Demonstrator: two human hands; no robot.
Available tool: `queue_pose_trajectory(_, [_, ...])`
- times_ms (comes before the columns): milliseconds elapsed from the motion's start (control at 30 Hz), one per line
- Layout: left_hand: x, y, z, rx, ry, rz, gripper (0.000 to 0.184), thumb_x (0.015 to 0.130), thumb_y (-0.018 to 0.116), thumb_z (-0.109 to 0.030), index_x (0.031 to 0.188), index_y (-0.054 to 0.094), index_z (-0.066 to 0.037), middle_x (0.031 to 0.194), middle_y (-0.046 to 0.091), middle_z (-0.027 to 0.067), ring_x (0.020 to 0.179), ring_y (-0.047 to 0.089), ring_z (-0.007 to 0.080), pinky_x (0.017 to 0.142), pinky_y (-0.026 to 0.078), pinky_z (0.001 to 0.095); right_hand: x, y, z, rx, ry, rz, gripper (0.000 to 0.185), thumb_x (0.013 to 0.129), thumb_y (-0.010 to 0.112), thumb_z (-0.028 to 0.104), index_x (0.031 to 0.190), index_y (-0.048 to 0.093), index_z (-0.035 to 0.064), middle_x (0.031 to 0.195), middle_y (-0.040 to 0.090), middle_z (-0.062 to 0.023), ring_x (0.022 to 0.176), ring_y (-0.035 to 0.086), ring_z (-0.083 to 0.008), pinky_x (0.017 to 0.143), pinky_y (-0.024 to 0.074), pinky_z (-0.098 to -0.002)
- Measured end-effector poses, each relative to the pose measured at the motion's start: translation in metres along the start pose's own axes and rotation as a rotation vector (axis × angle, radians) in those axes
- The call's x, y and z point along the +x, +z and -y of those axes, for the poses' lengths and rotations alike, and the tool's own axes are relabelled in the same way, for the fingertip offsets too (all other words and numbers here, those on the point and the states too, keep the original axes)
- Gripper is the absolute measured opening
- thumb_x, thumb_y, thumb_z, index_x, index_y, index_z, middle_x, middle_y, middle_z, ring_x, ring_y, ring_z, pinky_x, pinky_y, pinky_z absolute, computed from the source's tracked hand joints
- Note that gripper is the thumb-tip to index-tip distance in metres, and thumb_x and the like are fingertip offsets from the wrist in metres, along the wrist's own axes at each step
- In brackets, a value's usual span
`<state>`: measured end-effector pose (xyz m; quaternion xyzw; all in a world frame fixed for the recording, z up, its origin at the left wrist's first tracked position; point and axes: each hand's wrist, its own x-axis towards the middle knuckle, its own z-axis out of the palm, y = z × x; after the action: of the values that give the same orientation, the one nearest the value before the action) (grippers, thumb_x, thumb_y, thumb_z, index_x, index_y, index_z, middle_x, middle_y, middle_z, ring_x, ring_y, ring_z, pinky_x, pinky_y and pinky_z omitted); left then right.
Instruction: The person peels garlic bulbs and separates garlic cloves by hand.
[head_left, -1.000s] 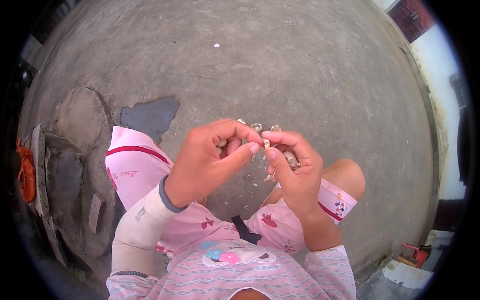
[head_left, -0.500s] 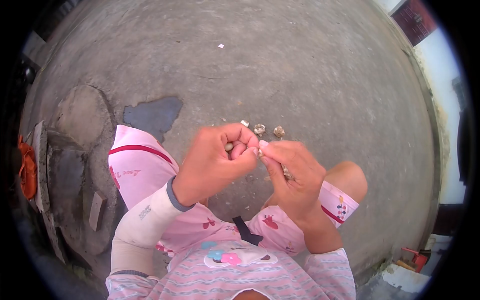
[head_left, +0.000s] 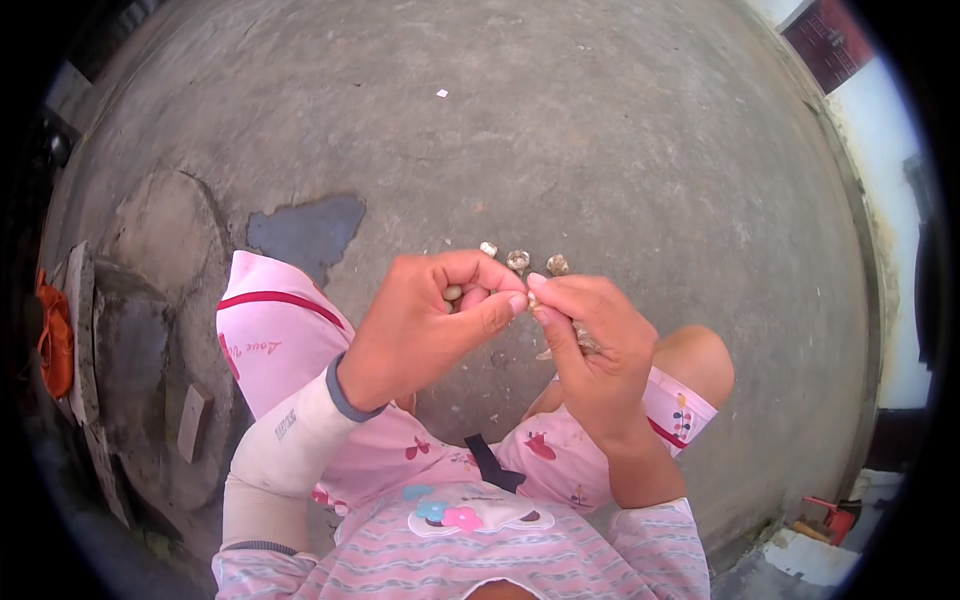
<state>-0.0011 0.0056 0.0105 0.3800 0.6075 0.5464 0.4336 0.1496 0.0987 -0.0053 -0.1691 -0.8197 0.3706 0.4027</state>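
Between thumb and forefinger of my right hand (head_left: 600, 345) I pinch a small garlic clove (head_left: 533, 301), and the pinched fingertips of my left hand (head_left: 400, 315) meet it from the other side, above the concrete floor (head_left: 650, 150) in front of my knees. My left fingers curl round pale cloves (head_left: 453, 293); a partly hidden garlic piece (head_left: 586, 343) sits in my right palm. Just beyond my hands, three garlic bulbs (head_left: 518, 261) lie apart on the floor.

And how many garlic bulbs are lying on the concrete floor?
3: left bulb, middle bulb and right bulb, beyond the left hand and right hand; others may be hidden.
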Motion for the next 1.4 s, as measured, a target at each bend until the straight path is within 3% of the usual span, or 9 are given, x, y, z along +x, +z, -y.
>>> queue_pose_trajectory(267, [0.000,0.004,0.003,0.013,0.004,-0.046,0.006,0.079,0.063,-0.007,0.077,0.061,-0.001,0.058,0.039,-0.0085,0.057,0.035,0.0011,0.050,0.030,0.0196,-0.004,0.005,0.001,-0.072,-0.032,-0.013,0.021,0.076,0.069,-0.006,0.096,0.068,0.0014,0.086,0.066,-0.0111,0.066,0.063,-0.0163,0.051,0.0478,-0.0253])
queue_pose_trajectory(367, [0.001,0.004,0.003,0.029,-0.006,-0.041,0.004,0.079,0.061,-0.004,0.077,0.060,0.000,0.060,0.044,-0.0084,0.057,0.039,0.0008,0.052,0.032,0.0185,-0.003,0.008,0.000,-0.069,-0.073,-0.032,0.021,0.076,0.069,-0.006,0.096,0.068,0.0009,0.087,0.066,-0.0113,0.067,0.063,-0.0150,0.052,0.0482,-0.0252])
queue_pose_trajectory(467, [0.000,0.004,0.000,-0.016,-0.029,-0.018,0.002,0.079,0.058,-0.003,0.078,0.058,-0.001,0.062,0.045,-0.0082,0.057,0.038,0.0003,0.052,0.030,0.0181,-0.004,0.008,0.002,0.141,0.085,-0.018,0.018,0.081,0.066,-0.002,0.099,0.066,0.0015,0.085,0.066,-0.0100,0.067,0.062,-0.0113,0.052,0.0472,-0.0225])
queue_pose_trajectory(567, [-0.001,0.006,-0.003,-0.163,-0.087,-0.037,0.005,0.077,0.061,-0.005,0.075,0.056,-0.003,0.061,0.040,-0.0088,0.056,0.034,0.0011,0.048,0.028,0.0198,-0.006,0.001,0.013,0.583,0.570,0.027,0.018,0.088,0.062,0.006,0.106,0.063,0.0019,0.087,0.065,-0.0080,0.064,0.057,-0.0067,0.051,0.0441,-0.0193])
queue_pose_trajectory(767, [-0.002,-0.001,-0.004,-0.292,0.025,-0.077,0.009,0.082,0.053,-0.006,0.073,0.054,-0.004,0.061,0.041,-0.0083,0.058,0.034,0.0017,0.052,0.028,0.0202,-0.001,-0.002,-0.002,1.313,0.814,-0.022,0.027,0.095,0.054,0.015,0.117,0.055,0.0003,0.100,0.063,-0.0083,0.061,0.049,-0.0033,0.049,0.0389,-0.0172])
queue_pose_trajectory(867, [-0.003,-0.011,-0.002,-0.203,0.063,-0.020,0.013,0.085,0.049,-0.007,0.073,0.053,-0.004,0.064,0.043,-0.0060,0.061,0.035,0.0025,0.054,0.028,0.0202,-0.001,-0.004,-0.004,1.260,0.797,0.021,0.027,0.096,0.053,0.016,0.118,0.055,0.0010,0.103,0.062,-0.0094,0.062,0.049,-0.0028,0.049,0.0386,-0.0169])
queue_pose_trajectory(1000, [-0.001,0.007,0.001,0.008,0.228,-0.200,0.016,0.088,0.050,-0.009,0.075,0.056,-0.003,0.071,0.047,-0.0017,0.061,0.037,0.0045,0.054,0.031,0.0213,-0.002,-0.001,0.001,1.065,0.708,0.047,0.026,0.096,0.052,0.016,0.117,0.056,0.0019,0.101,0.063,-0.0090,0.061,0.049,-0.0030,0.048,0.0391,-0.0171])
queue_pose_trajectory(1167, [-0.003,0.003,-0.001,0.025,0.154,-0.042,0.004,0.084,0.061,-0.005,0.083,0.058,-0.003,0.069,0.047,-0.0050,0.059,0.037,0.0017,0.052,0.029,0.0192,-0.006,0.003,0.002,0.808,0.586,0.044,0.024,0.094,0.055,0.015,0.115,0.059,0.0018,0.094,0.062,-0.0062,0.060,0.051,-0.0030,0.047,0.0403,-0.0174])
queue_pose_trajectory(1400, [-0.002,0.002,0.006,0.103,0.180,-0.009,0.008,0.086,0.062,-0.007,0.086,0.057,-0.002,0.068,0.046,-0.0067,0.058,0.035,0.0004,0.051,0.029,0.0179,-0.003,0.003,0.012,0.529,0.514,0.094,0.023,0.092,0.059,0.014,0.112,0.061,0.0027,0.086,0.061,-0.0035,0.060,0.052,-0.0027,0.047,0.0403,-0.0165])
